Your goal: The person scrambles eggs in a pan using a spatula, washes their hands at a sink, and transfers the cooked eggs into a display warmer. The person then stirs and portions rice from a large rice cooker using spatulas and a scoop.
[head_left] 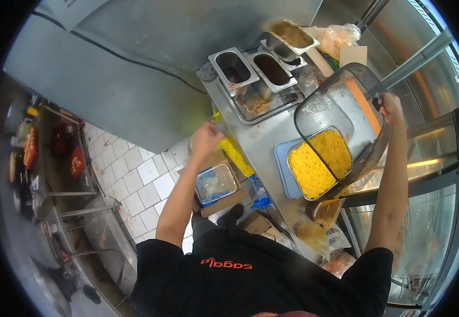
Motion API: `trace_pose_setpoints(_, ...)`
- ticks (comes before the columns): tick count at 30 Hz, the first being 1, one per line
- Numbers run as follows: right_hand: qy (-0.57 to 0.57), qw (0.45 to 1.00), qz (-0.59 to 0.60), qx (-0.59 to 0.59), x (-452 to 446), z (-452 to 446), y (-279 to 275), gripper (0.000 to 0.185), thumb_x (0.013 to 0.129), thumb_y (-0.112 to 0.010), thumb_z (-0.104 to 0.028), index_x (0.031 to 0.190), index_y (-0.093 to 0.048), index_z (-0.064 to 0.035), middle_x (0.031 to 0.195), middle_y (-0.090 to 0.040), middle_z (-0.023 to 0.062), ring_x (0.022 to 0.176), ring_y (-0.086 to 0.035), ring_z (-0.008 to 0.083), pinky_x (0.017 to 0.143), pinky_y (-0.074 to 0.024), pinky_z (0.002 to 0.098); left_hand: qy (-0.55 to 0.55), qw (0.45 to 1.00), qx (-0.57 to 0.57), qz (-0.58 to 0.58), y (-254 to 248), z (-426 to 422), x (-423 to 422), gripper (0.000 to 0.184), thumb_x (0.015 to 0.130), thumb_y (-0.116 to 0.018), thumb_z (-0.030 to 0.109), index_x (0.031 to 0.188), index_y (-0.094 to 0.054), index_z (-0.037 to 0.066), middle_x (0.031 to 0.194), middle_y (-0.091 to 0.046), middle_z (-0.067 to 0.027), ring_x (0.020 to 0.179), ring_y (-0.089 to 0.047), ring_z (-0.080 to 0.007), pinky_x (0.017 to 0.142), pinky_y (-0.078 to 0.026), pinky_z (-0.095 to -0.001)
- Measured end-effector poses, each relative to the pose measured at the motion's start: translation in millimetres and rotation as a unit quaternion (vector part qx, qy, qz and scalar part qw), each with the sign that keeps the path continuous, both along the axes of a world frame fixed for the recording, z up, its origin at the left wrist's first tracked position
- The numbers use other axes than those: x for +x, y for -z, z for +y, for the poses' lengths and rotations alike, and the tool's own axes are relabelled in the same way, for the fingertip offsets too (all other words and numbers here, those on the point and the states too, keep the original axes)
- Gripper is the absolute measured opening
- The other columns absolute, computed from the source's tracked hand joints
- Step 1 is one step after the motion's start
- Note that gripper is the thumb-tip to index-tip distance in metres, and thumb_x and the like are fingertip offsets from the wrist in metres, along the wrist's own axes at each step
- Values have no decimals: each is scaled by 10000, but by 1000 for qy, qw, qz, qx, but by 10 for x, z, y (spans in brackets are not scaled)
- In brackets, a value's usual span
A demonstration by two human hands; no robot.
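Note:
My right hand (391, 107) is closed on the far right edge of a dark-rimmed, see-through cover (357, 74). The cover is tilted, and its rim crosses in front of a metal pan (307, 197) filled with chopped yellow food (312, 174). Under the pan lies a blue board or lid (284, 168). My left hand (206, 138) is raised by the counter's left edge, next to a yellow strip (234, 153). Its fingers are curled together, and whatever they may hold is too small to make out.
Two deep metal pans with dark contents (234, 68) stand on a tray (248, 117) at the counter's (261, 138) far end. Behind them is a food-filled pan (291, 36). A box with a foil tray (216, 182) sits below left. Glass-doored cabinets (425, 211) line the right.

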State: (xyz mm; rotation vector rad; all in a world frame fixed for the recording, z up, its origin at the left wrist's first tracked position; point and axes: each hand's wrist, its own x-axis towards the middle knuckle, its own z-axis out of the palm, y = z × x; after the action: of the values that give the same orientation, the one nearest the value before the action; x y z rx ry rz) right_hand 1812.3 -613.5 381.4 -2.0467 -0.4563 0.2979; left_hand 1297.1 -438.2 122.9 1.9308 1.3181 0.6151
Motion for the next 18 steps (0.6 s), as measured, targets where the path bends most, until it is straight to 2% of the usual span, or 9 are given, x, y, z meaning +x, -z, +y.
trace_pose_setpoints(3,-16,1000,-8,-9,-29,0,-26,180,840,-504,-75,675,-545,-19,553,-497,30,371,-384,97,347,-265,254,-77,996,35,-13,147,498,-308,345,679,-734,275,862,-616,8,742,-657,-160,695,-655,-299,655,-522,-389)
trace_pose_setpoints(7,-25,1000,-14,9,-45,-2,42,152,843,-517,-73,703,-541,-20,563,-508,38,372,-390,102,348,-260,261,-100,984,109,-97,15,1417,-107,321,674,-720,257,851,-618,9,753,-659,-175,724,-661,-302,689,-521,-385)
trace_pose_setpoints(9,-28,999,-18,14,-131,-25,42,126,841,-522,-69,728,-541,-15,574,-518,45,372,-396,105,348,-261,262,-80,985,123,-88,-178,1938,137,357,725,-715,255,959,-619,4,878,-673,-183,808,-666,-281,753,-514,-377)
trace_pose_setpoints(10,-46,999,-20,-10,-108,-28,48,79,843,-523,-62,793,-540,-3,591,-528,51,370,-395,102,342,-271,254,-65,978,126,-155,-203,2174,317,368,757,-698,247,1013,-602,1,926,-667,-175,841,-661,-274,772,-510,-373)
trace_pose_setpoints(12,-25,1000,-13,4,-229,5,45,68,845,-518,-58,817,-537,0,595,-528,50,369,-393,96,336,-282,244,-35,949,122,-288,-184,2486,656,393,823,-665,231,1121,-569,-6,1020,-657,-158,905,-652,-259,809,-500,-366)
trace_pose_setpoints(15,-11,1000,7,8,-351,-1,69,79,853,-511,-61,854,-539,12,597,-531,49,369,-399,89,326,-298,227,5,918,-1,-397,-225,2610,849,407,905,-588,197,1250,-490,4,1104,-628,-124,971,-630,-238,841,-491,-345)
trace_pose_setpoints(16,-13,1000,10,2,-331,-25,105,85,854,-511,-64,838,-544,13,594,-531,49,369,-401,89,326,-297,228,-27,864,-77,-497,-246,2533,844,347,923,-555,178,1226,-498,18,1069,-635,-122,955,-637,-225,837,-495,-314)
trace_pose_setpoints(18,6,1000,11,0,-310,-86,195,116,854,-513,-71,790,-556,15,587,-535,52,368,-402,87,327,-292,231,-95,818,-123,-554,-300,2322,753,237,946,-530,166,1133,-518,21,1029,-638,-138,907,-649,-209,801,-506,-299)
